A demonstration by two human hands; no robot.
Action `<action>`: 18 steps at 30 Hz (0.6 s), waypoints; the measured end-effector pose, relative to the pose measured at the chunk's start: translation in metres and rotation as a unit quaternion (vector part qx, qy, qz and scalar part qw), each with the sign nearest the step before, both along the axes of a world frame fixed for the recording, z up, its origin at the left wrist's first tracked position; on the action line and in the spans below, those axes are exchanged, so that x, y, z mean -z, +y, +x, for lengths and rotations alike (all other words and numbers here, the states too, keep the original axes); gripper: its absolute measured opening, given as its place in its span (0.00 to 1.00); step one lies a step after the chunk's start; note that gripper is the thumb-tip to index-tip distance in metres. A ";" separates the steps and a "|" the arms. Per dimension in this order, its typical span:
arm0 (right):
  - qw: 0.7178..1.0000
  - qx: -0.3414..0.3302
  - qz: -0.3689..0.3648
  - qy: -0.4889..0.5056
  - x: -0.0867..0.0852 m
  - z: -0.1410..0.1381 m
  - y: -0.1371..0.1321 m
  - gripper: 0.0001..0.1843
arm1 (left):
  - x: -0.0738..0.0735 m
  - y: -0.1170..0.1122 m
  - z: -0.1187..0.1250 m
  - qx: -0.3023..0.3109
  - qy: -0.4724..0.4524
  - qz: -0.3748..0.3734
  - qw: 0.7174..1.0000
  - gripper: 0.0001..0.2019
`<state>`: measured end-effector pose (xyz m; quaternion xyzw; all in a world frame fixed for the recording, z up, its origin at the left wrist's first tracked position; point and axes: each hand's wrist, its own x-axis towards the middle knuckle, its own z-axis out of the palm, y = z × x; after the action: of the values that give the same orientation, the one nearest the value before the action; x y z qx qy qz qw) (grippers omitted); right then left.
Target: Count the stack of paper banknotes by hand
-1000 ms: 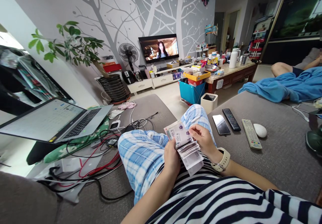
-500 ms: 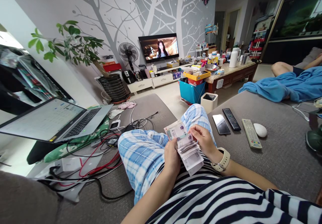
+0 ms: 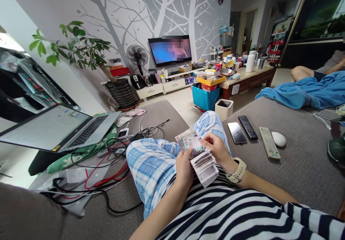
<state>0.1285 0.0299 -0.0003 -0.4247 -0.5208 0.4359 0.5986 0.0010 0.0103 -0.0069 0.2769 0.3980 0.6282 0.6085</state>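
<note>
Over my lap, a stack of banknotes (image 3: 194, 147) is gripped in my left hand (image 3: 184, 165), with the thumb pressed on the top note. Several notes are folded down toward my body, their edges fanned. My right hand (image 3: 215, 147) pinches the right edge of the top banknote between thumb and fingers. A figure 5 shows on that note. My legs, in blue checked trousers (image 3: 151, 161), lie beneath the hands. A pale watch (image 3: 237, 170) is strapped on my right wrist.
On the sofa to the right lie a phone (image 3: 237, 132), a black remote (image 3: 248, 127), a beige remote (image 3: 269, 143) and a white mouse (image 3: 278, 139). A laptop (image 3: 88, 132) and tangled cables (image 3: 118, 175) are on the left. Another person's leg (image 3: 302, 73) rests beside a blue blanket (image 3: 302, 92).
A different note now faces up on the stack, with a 5 visible, and more notes are folded down below. The television picture has changed. Both hands stay nearly in place.
</note>
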 end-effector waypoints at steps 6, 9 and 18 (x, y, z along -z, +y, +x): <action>0.999 -0.003 0.008 -0.032 0.004 0.002 0.003 0.16 | 0.001 0.001 0.000 0.000 -0.004 0.005 1.000 0.12; 1.000 -0.017 0.013 -0.008 0.000 0.001 0.000 0.16 | 0.001 0.002 -0.002 -0.028 0.036 0.009 0.999 0.10; 0.997 -0.057 0.032 0.031 -0.011 -0.001 -0.010 0.15 | 0.000 0.004 -0.003 -0.043 0.060 0.015 0.997 0.13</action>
<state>0.1278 0.0202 0.0105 -0.3611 -0.5391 0.4655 0.6019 -0.0022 0.0147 -0.0072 0.3056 0.4356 0.6421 0.5519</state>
